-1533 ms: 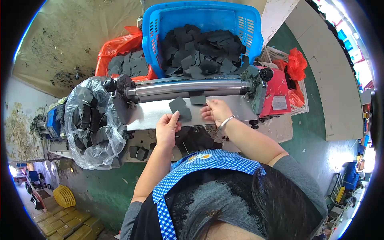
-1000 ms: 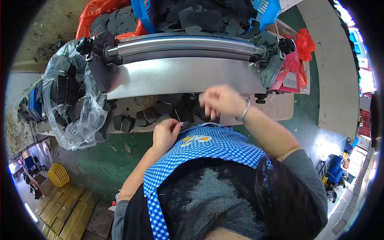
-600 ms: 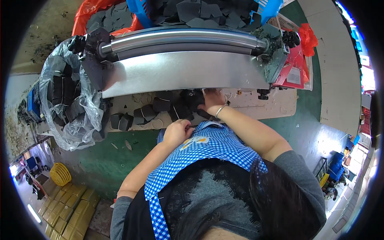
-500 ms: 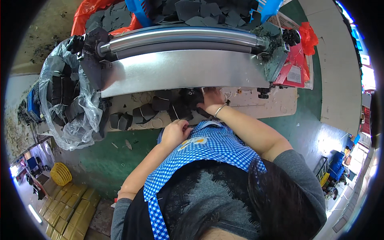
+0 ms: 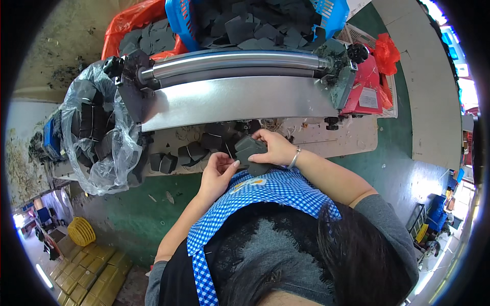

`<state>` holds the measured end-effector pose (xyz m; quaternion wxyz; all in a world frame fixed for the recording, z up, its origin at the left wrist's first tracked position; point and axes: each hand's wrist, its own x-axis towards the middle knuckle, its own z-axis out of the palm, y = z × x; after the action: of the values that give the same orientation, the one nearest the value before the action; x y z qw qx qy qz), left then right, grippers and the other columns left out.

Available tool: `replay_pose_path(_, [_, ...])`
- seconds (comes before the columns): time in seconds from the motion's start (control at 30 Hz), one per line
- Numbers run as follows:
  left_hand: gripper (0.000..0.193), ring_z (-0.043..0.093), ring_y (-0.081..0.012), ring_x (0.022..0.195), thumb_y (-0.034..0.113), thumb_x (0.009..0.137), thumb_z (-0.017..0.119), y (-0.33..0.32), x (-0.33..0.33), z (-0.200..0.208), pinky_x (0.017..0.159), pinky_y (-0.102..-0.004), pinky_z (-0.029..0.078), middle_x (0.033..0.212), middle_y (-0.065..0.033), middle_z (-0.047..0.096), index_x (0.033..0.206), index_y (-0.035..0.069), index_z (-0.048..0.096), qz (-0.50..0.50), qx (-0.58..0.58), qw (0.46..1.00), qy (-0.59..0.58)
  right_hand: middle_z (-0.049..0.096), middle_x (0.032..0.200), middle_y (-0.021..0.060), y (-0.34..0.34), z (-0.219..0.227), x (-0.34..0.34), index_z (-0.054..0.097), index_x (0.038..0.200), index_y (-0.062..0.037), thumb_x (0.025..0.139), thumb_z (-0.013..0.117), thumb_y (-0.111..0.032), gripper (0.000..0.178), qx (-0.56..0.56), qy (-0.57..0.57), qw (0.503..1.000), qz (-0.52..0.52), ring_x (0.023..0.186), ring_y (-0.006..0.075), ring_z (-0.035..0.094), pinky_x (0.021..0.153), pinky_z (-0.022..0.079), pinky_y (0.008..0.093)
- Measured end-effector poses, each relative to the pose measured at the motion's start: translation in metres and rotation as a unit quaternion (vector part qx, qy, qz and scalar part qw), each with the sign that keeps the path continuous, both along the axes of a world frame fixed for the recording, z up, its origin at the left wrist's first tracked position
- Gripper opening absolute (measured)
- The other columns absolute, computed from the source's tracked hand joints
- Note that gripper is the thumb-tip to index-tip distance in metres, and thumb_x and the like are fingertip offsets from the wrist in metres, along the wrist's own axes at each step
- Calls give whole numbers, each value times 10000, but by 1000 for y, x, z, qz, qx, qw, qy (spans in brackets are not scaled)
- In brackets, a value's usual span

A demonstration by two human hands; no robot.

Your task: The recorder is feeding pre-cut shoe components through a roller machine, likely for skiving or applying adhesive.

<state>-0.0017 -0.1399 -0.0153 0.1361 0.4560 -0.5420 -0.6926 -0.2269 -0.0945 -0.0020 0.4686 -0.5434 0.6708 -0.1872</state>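
Head view shows us a stack of dark grey sheet pieces (image 5: 249,150) in front of our body, just above the lap of a blue-and-white checked apron (image 5: 275,186). Our right hand (image 5: 274,149) is clamped on the stack, thumb on the near face and fingers over the far edge, with a silvery bracelet (image 5: 294,158) at the wrist. Our left hand (image 5: 218,171) is half curled at the stack's left side, its thumb tip right by the edge; we cannot tell whether it grips a piece. The two hands stand slightly apart with the stack between them.

Beyond the stack, bundles of dark pieces (image 5: 193,153), some wrapped in thin pale bands, lie on the bench (image 5: 352,136) in front of a smooth metal plate (image 5: 240,99). Behind the plate we see a shiny steel roller (image 5: 235,60). Farther back, a blue plastic basket (image 5: 177,25) holds many loose dark pieces, beside a red plastic bag (image 5: 133,23) with more. To our left, a clear plastic bag (image 5: 113,171) holds further bundles.
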Motion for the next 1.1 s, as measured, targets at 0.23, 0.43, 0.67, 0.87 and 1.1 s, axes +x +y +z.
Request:
replay_pose_path(0.23, [696, 496, -175, 1040, 239, 848, 649, -11, -36, 40, 876, -285, 426, 1183, -137, 484, 1384, 69, 238, 81, 173, 964, 184, 501, 1095, 225, 8, 44, 35, 406, 1230, 38, 686, 715, -372, 748, -202, 70, 974, -71, 991, 380, 545, 844, 466, 413])
replay_pose_path(0.43, [693, 555, -232, 1018, 195, 822, 670, -17, -54, 49, 851, -310, 478, 1137, -176, 502, 1340, 1, 252, 59, 238, 960, 136, 495, 1101, 199, 16, 54, 24, 443, 1174, 16, 646, 776, -377, 738, -173, 45, 984, 12, 1014, 353, 528, 862, 447, 389])
replay_pose_path(0.67, [372, 536, -205, 1050, 255, 875, 579, -45, -71, 83, 918, -346, 449, 1040, -76, 551, 1176, 86, 440, 156, 326, 861, 359, 498, 1023, 157, -18, 94, 26, 481, 1032, -15, 627, 755, -215, 528, -341, 45, 931, -126, 965, 335, 521, 822, 445, 382])
replay_pose_path(0.87, [417, 529, -198, 1076, 239, 888, 571, -42, -75, 93, 948, -351, 424, 1146, -94, 545, 1238, 50, 446, 125, 292, 865, 388, 539, 1039, 152, -33, 99, 27, 481, 1035, -41, 582, 766, -139, 544, -535, 186, 823, -46, 937, 323, 548, 817, 442, 403])
replay_pose_path(1.1, [233, 599, -177, 907, 99, 865, 594, -57, -73, 87, 809, -323, 499, 996, -82, 601, 1080, 20, 553, 160, 162, 906, 357, 562, 1050, 118, -36, 109, 16, 545, 1019, -61, 598, 803, -189, 510, -454, 71, 886, -66, 962, 297, 549, 837, 445, 384])
